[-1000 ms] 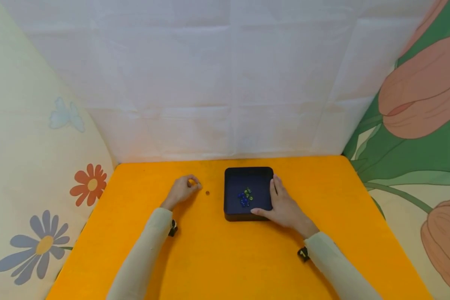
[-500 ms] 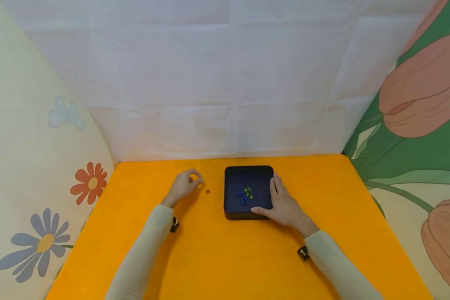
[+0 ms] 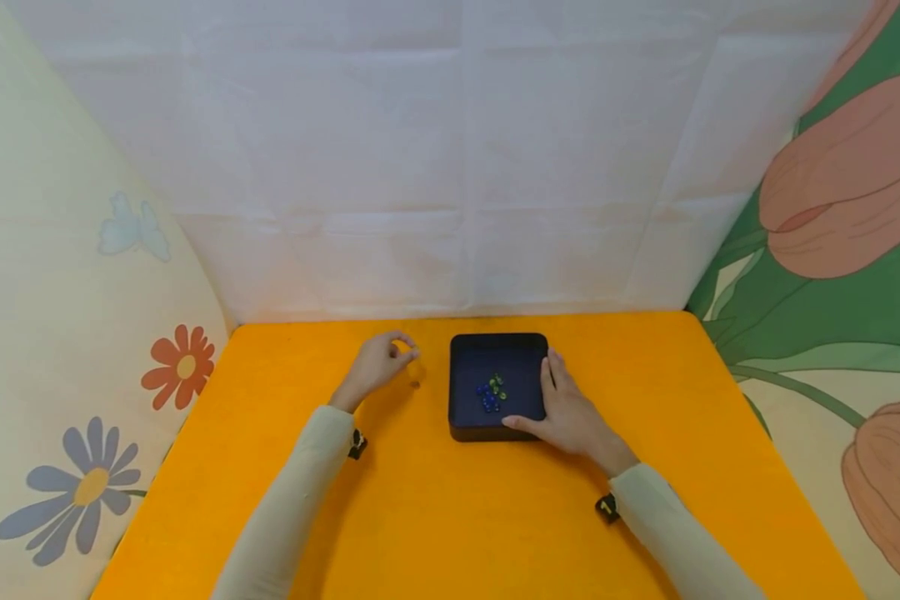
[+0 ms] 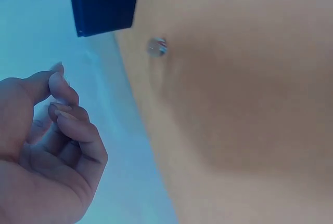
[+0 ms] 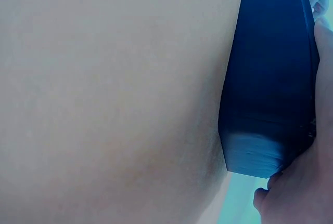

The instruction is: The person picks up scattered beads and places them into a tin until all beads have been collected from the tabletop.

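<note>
A square dark tray [image 3: 461, 434] stands on the table, with blue marbles [image 3: 490, 402] and yellow-green marbles [image 3: 497, 386] grouped on its floor. My right hand [image 3: 573, 421] holds the tray at its near right corner, fingers along the right wall and thumb over the front rim. Left of the tray, my left hand [image 3: 378, 364] is raised above the table, its thumb and index fingertips pinching a small marble that they almost wholly hide. Below those fingertips a single marble [image 4: 157, 47] lies on the table; it looks clear with coloured streaks in the left wrist view.
An orange cloth covers the table [image 3: 435, 517]. A white sheet [image 3: 345, 167] hangs behind it, and flower-printed cloths [image 3: 832, 367] stand at both sides. Each wrist carries a small black tag.
The left hand has risen off the table and shifted right and away, over the lone marble towards the tray. The right hand and the tray have stayed put.
</note>
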### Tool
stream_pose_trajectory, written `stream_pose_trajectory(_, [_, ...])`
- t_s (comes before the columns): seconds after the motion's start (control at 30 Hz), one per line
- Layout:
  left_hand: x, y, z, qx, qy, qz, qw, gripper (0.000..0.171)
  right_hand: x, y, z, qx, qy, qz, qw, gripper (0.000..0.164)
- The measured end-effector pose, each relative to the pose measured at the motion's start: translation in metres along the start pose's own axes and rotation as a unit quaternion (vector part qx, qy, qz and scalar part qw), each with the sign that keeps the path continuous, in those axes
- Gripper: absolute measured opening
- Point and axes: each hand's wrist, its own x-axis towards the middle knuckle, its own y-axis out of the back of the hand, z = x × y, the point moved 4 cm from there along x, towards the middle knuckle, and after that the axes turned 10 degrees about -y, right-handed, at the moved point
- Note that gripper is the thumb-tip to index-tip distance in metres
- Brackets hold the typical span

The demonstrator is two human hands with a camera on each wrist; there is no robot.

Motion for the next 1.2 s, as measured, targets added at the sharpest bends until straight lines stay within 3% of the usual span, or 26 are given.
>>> stream_pose_trajectory(0.53, [0.012, -0.005, 0.04, -0.006, -0.031, -0.006, 0.9995, 0.028, 0.0, 0.0, 0.0, 0.0, -0.001, 0.001, 1.0, 0.134])
stream_pose_trajectory(1.03, [0.033, -0.022, 0.071, -0.001, -0.082, -0.004, 0.9966, 0.029, 0.002, 0.0, 0.002, -0.005, -0.009, -0.005, 1.0, 0.135])
stream_pose_trajectory(1.2, [0.041, -0.03, 0.079, -0.011, -0.08, -0.006, 0.9967, 0.03, 0.003, 0.0, 0.001, -0.003, -0.006, -0.007, 1.0, 0.135])
